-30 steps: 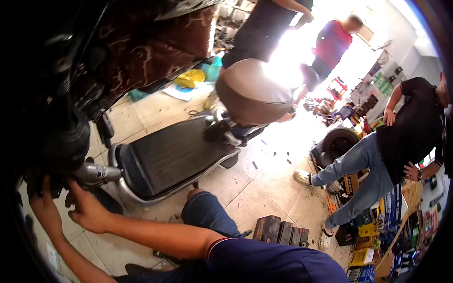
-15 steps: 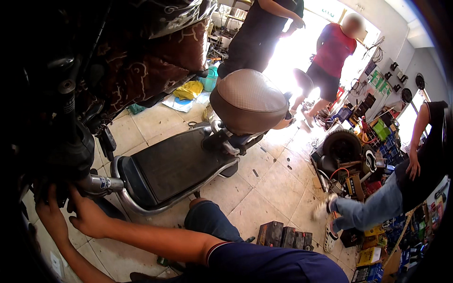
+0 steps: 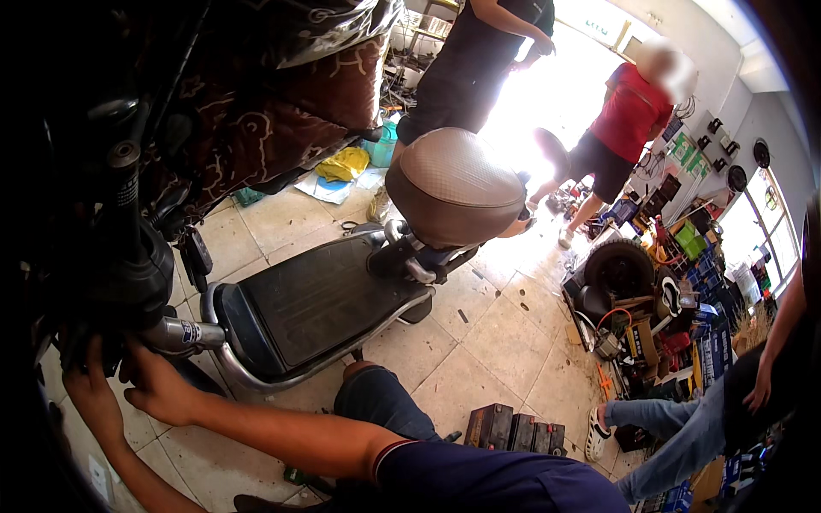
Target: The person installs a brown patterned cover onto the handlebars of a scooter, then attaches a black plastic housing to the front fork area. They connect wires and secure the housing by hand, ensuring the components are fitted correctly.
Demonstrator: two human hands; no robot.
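Observation:
An electric scooter stands before me, with its black footboard [image 3: 329, 299], padded brown seat [image 3: 457, 184] and dark front column [image 3: 128, 256]. At the lower left, my left hand [image 3: 92, 393] and my right hand [image 3: 162, 389] are close together, below that column and beside a silver metal tube [image 3: 184, 335]. The fingers of both hands bend around dark parts at the scooter's front. Deep shadow hides their tips and whatever they grip. My right forearm reaches across in front of the footboard.
Black batteries [image 3: 513, 430] stand on the tiled floor [image 3: 428, 350] near my knee. Right of them, a tire [image 3: 617, 267] and many boxes and parts are piled along the wall. Patterned brown fabric [image 3: 282, 120] hangs over the front. Several people stand around.
The person in red has shifted right by the bright doorway. At the right, the person in jeans has stepped nearer to the lower edge. My hands stay almost in place.

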